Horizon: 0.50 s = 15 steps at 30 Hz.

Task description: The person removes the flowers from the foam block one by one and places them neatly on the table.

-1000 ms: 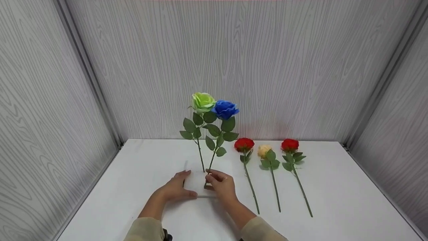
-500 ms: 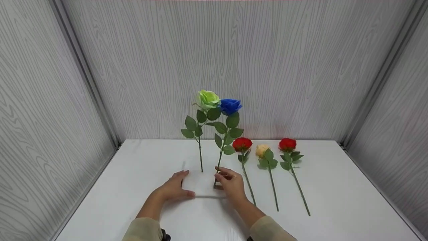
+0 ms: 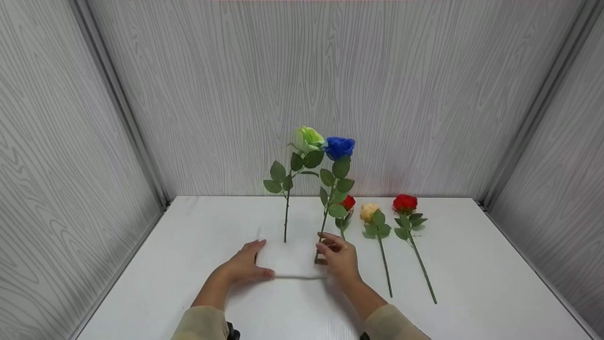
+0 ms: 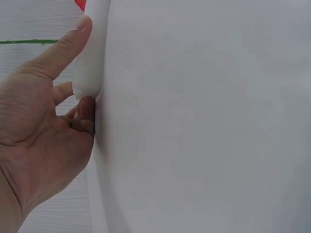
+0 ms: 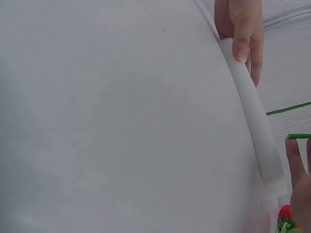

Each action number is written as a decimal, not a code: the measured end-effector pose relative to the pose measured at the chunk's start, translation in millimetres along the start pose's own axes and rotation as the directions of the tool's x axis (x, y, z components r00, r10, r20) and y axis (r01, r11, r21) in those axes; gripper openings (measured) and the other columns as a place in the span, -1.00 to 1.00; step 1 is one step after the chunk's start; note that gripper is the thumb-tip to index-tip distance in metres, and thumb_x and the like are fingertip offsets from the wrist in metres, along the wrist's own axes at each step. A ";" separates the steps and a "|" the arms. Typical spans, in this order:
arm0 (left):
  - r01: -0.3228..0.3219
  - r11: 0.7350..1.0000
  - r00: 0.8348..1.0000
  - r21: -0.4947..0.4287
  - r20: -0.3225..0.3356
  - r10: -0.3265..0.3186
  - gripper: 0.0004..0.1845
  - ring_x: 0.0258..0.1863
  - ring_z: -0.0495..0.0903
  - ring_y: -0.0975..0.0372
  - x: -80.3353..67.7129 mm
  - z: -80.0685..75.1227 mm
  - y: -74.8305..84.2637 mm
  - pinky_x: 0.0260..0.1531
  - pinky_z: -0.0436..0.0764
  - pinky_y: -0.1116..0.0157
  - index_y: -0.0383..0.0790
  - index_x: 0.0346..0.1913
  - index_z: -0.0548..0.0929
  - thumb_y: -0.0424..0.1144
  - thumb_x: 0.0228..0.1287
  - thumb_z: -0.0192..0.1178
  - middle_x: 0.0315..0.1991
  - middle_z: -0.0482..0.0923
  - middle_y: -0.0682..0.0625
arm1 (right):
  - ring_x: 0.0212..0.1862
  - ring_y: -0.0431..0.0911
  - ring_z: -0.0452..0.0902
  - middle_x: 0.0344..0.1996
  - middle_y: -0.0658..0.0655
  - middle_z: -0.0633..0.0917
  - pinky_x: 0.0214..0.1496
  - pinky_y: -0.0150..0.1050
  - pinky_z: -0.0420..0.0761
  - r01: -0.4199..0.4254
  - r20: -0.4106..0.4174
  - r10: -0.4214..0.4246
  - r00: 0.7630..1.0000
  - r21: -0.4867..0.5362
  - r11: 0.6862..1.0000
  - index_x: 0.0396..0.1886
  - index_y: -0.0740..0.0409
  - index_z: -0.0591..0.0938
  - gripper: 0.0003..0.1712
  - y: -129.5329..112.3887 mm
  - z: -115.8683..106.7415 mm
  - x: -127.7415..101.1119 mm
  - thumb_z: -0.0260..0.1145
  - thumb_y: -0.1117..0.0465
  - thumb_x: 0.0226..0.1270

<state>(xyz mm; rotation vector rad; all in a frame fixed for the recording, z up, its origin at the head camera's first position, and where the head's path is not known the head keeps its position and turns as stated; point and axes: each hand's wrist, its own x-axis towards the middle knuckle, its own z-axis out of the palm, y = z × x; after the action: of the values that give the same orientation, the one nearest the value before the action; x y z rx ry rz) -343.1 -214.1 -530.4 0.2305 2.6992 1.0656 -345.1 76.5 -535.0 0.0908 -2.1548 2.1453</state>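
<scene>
A white foam block (image 3: 290, 259) lies flat on the white table (image 3: 472, 264). My left hand (image 3: 258, 259) grips its left end, thumb along the front edge (image 4: 90, 58). A green rose (image 3: 309, 138) stands upright with its stem (image 3: 286, 222) stuck in the block. My right hand (image 3: 325, 249) pinches the lower stem of a blue rose (image 3: 339, 147) and holds it upright at the block's right end. In the right wrist view the stem's cut end (image 5: 297, 136) shows by my fingers (image 5: 299, 179), beside the block's edge (image 5: 252, 116).
Three more roses lie on the table right of my hands: a red one (image 3: 348, 202) partly hidden behind the blue rose's leaves, a cream one (image 3: 369, 211) and another red one (image 3: 405, 203). Grey wood-grain walls (image 3: 71, 165) close in the left, back and right.
My right hand has carried the blue rose to the right, from beside the green rose's stem to the block's right end. The green bloom now leans right. My left hand has stayed put.
</scene>
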 end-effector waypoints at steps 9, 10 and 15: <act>-0.006 1.000 1.000 0.007 -0.002 0.006 0.23 0.75 0.06 -0.24 2.1 0.6 -1.6 0.72 0.15 -0.21 -0.21 0.74 0.18 0.12 0.13 0.66 0.75 0.09 -0.30 | -0.18 -0.13 0.77 -0.17 0.08 0.74 -0.15 -0.08 0.89 0.001 -0.044 0.001 0.999 0.048 0.999 0.21 0.22 0.80 -0.64 -5.6 -11.1 2.4 0.48 0.36 0.46; -0.008 1.000 1.000 0.007 -0.002 0.008 0.23 0.75 0.06 -0.25 2.1 0.5 -1.4 0.72 0.15 -0.21 -0.21 0.74 0.19 0.12 0.13 0.66 0.74 0.09 -0.30 | -0.18 -0.13 0.77 -0.17 0.08 0.74 -0.15 -0.08 0.89 0.000 -0.046 0.002 0.999 0.054 0.999 0.21 0.22 0.80 -0.64 -5.8 -12.1 2.4 0.48 0.36 0.46; -0.001 1.000 1.000 -0.017 0.006 0.001 0.24 0.76 0.04 -0.26 1.4 0.3 -0.7 0.73 0.12 -0.21 -0.21 0.74 0.18 0.13 0.13 0.66 0.75 0.06 -0.30 | -0.18 -0.09 0.78 -0.18 0.07 0.74 -0.16 -0.08 0.89 0.003 -0.062 0.001 0.998 0.063 0.998 0.18 0.23 0.80 -0.66 -5.9 -18.1 3.2 0.48 0.37 0.45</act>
<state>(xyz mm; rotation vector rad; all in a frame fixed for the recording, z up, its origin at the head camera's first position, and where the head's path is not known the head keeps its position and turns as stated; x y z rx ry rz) -344.5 -214.1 -531.3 0.2310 2.6842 1.0860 -347.1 94.6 -528.7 0.0301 -2.0535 2.1856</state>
